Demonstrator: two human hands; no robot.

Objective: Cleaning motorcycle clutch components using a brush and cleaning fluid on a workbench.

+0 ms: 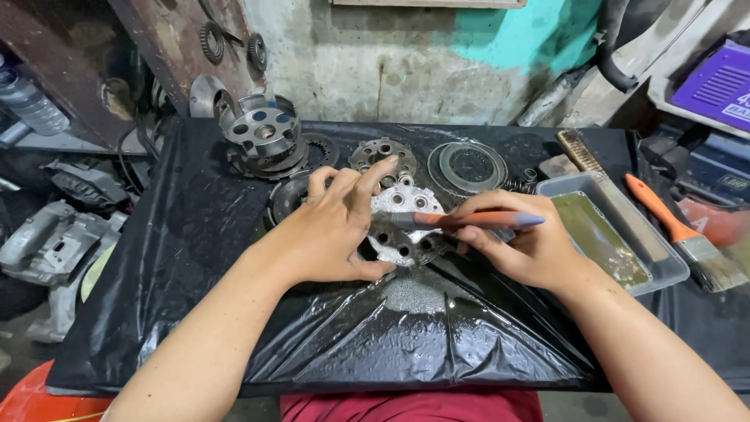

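Observation:
My left hand (337, 227) rests on a round metal clutch plate with several holes (408, 205), holding it steady on the black plastic sheet (195, 234). My right hand (522, 244) grips a small brush with an orange and blue handle (476, 220), its tip laid against the plate's left side. A wet grey patch of residue (414, 295) lies on the sheet just below the plate.
A clear tray of yellowish liquid (625, 252) sits to the right, with an orange-handled paintbrush (680, 234) and a wire brush (582, 152) beside it. Clutch hub (262, 133), discs (383, 152) and a ring plate (469, 166) line the far edge. Engine parts (55, 242) lie at the left.

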